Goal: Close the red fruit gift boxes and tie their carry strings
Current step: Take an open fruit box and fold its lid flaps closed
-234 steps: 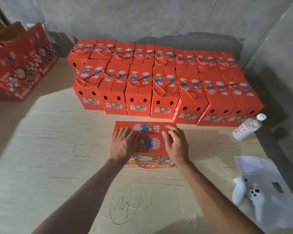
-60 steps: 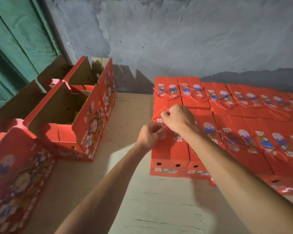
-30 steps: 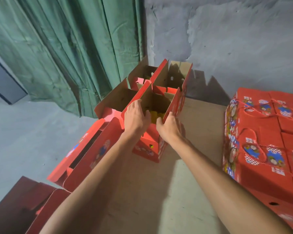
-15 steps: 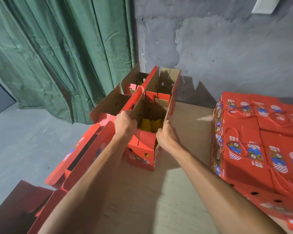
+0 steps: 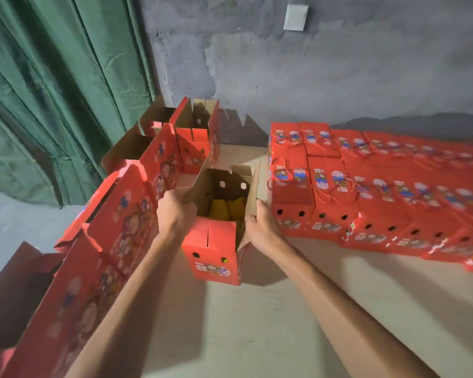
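Now that the open box (image 5: 216, 249) has come away from the row of unclosed boxes (image 5: 159, 159) it stood in half a second ago, it sits alone on the table (image 5: 257, 323), nearest the person and out in front of that row. Both hands have travelled with it. The left hand (image 5: 175, 211) grips the box's left flap, fingers curled over the cardboard edge; the right hand (image 5: 257, 222) holds the right wall and flap, thumb on the outside, fingers wrapped round the edge as far as the blur allows one to tell. All the top flaps stand upright, and something yellow (image 5: 224, 208) shows inside the box, probably fruit in wrapping. No carry string is visible on it from here.

This shift means a fresh box has entered the work: the one tied two seconds ago is done, and this one looks ready for folding shut, with the string to follow.

To the left of the open box, the other unclosed boxes run back toward the green curtain (image 5: 52, 91). To its right, just beside it and stretching far along the wall (image 5: 311, 77), lie the closed boxes (image 5: 366, 192) with their strings already tied on top.
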The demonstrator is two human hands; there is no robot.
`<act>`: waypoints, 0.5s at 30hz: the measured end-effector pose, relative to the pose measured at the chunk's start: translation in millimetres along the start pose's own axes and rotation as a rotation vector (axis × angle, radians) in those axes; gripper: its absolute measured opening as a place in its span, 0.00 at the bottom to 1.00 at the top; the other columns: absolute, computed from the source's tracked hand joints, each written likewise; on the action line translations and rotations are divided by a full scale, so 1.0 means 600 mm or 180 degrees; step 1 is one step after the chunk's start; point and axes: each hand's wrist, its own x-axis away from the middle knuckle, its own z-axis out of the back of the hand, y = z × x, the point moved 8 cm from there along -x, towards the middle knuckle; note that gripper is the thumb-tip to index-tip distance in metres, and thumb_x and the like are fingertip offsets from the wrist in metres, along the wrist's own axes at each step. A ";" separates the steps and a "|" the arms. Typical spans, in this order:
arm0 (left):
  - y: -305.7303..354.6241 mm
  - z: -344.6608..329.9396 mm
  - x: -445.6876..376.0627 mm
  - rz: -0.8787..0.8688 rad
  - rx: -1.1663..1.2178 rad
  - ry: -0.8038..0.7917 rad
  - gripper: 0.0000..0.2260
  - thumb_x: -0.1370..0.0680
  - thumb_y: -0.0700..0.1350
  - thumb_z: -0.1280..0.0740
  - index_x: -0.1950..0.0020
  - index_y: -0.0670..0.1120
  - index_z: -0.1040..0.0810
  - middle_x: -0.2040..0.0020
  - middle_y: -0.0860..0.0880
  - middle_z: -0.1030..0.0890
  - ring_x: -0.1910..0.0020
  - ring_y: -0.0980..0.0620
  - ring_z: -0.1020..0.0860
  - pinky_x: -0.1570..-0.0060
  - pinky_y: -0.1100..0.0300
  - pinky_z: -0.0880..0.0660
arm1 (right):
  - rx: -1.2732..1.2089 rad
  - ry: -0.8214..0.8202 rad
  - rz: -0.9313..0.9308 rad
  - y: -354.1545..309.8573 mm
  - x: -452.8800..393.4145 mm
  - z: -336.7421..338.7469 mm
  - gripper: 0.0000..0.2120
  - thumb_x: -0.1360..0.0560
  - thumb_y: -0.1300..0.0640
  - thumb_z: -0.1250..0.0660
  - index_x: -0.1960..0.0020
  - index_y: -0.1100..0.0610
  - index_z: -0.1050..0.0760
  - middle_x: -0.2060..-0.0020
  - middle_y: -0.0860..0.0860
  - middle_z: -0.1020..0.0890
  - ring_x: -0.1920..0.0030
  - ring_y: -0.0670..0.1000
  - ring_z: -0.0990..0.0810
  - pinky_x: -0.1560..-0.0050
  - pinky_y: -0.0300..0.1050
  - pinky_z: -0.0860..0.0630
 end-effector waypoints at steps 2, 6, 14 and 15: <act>0.019 -0.011 0.056 -0.0094 0.0112 -0.0070 0.23 0.38 0.39 0.43 0.51 0.46 0.14 0.59 0.40 0.15 0.62 0.39 0.19 0.60 0.46 0.18 | -0.0069 0.0019 0.0048 0.032 0.049 0.033 0.21 0.16 0.57 0.44 0.24 0.59 0.37 0.37 0.56 0.25 0.41 0.57 0.23 0.48 0.44 0.29; 0.060 -0.036 0.159 -0.0145 0.0263 -0.0197 0.21 0.41 0.43 0.44 0.56 0.51 0.16 0.62 0.42 0.16 0.65 0.42 0.23 0.64 0.51 0.19 | -0.0165 0.0115 0.0101 0.096 0.143 0.105 0.17 0.16 0.56 0.44 0.28 0.57 0.34 0.40 0.53 0.24 0.44 0.53 0.23 0.49 0.42 0.28; 0.176 -0.135 0.370 -0.0420 0.0378 -0.0357 0.18 0.40 0.41 0.45 0.60 0.49 0.17 0.63 0.43 0.16 0.62 0.40 0.19 0.69 0.52 0.23 | -0.0552 0.0432 0.0066 0.261 0.312 0.249 0.22 0.16 0.57 0.43 0.22 0.55 0.36 0.32 0.47 0.25 0.41 0.49 0.23 0.37 0.47 0.26; 0.201 -0.154 0.398 -0.0497 0.0352 -0.0363 0.20 0.41 0.41 0.45 0.58 0.47 0.17 0.65 0.43 0.18 0.66 0.41 0.22 0.71 0.56 0.28 | -0.0585 0.0461 0.0080 0.284 0.331 0.278 0.20 0.17 0.58 0.43 0.25 0.55 0.33 0.35 0.49 0.22 0.45 0.49 0.21 0.39 0.49 0.23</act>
